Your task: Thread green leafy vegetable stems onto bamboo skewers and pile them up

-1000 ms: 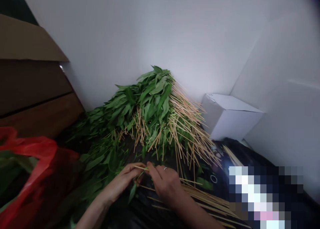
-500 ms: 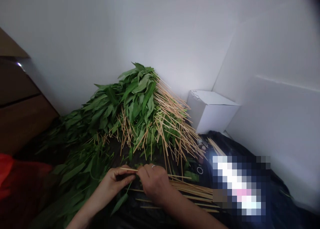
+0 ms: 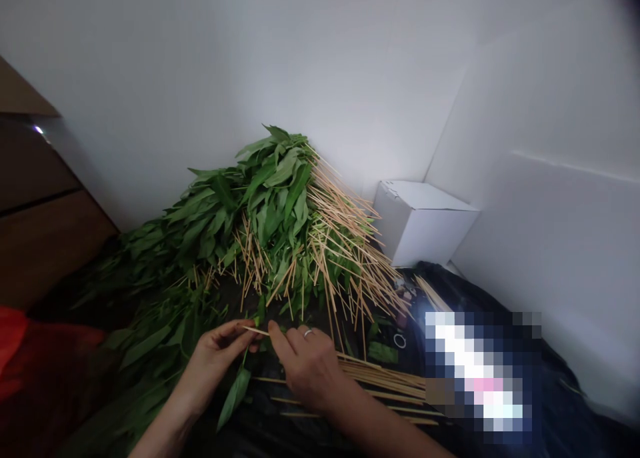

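My left hand (image 3: 215, 357) is closed in a pinch on a leafy green stem, with a long leaf (image 3: 235, 395) hanging below the fingers. My right hand (image 3: 311, 366), with a ring on one finger, grips a thin bamboo skewer (image 3: 256, 331). The skewer's tip reaches left to the fingertips of my left hand; whether it enters the stem is too small to tell. Beside and under my right wrist lies a row of loose skewers (image 3: 385, 379). Beyond both hands rises a heap of leafy greens (image 3: 280, 171) with many skewers (image 3: 350, 238) sticking out to the right.
More loose greens (image 3: 150, 338) lie on the dark sheet at left. A white box (image 3: 430, 221) stands by the wall at right. A blurred-out bright object (image 3: 475, 371) and a small ring (image 3: 399, 341) are on the right. Red material (image 3: 15, 351) shows at far left.
My left hand has shifted slightly left and the hanging leaf with it. My right index finger now stretches along the skewer, whose tip shows between the hands.
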Available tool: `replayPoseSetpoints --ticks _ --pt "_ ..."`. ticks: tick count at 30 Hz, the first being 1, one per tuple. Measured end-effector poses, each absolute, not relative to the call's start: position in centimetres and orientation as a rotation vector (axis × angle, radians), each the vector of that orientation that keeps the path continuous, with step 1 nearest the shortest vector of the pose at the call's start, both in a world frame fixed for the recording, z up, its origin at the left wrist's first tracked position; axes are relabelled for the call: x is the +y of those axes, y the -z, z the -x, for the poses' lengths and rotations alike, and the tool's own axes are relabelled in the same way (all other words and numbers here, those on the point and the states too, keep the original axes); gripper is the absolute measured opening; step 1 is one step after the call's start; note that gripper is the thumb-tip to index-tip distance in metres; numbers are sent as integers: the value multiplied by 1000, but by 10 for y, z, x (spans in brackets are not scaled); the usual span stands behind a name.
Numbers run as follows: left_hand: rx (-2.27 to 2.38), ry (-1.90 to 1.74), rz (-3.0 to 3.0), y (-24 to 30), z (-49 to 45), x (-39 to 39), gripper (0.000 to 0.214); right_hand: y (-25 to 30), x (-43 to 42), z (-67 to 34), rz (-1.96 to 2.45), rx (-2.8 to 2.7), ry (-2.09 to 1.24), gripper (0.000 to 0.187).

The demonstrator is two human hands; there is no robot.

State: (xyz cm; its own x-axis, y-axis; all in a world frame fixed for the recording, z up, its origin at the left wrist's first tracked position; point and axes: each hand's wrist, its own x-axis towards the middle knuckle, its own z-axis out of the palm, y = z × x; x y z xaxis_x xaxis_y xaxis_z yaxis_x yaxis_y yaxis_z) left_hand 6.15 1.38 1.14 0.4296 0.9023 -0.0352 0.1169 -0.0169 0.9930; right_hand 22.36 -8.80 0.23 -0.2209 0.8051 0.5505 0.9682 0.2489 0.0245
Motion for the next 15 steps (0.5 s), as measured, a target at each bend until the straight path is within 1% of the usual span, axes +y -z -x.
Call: replayPoseSetpoints --ticks 7,12,15 --pt "1024 -860 -1316 -13 -64 11 43 1 -88 -224 1648 -2118 533 45" --pt "1013 -865 -1275 -8 -62 11 43 3 -89 -224 1626 -2125 597 43" --pt "1008 -861 -1253 -9 -62 8 42 9 -89 -223 1623 -2070 653 49"
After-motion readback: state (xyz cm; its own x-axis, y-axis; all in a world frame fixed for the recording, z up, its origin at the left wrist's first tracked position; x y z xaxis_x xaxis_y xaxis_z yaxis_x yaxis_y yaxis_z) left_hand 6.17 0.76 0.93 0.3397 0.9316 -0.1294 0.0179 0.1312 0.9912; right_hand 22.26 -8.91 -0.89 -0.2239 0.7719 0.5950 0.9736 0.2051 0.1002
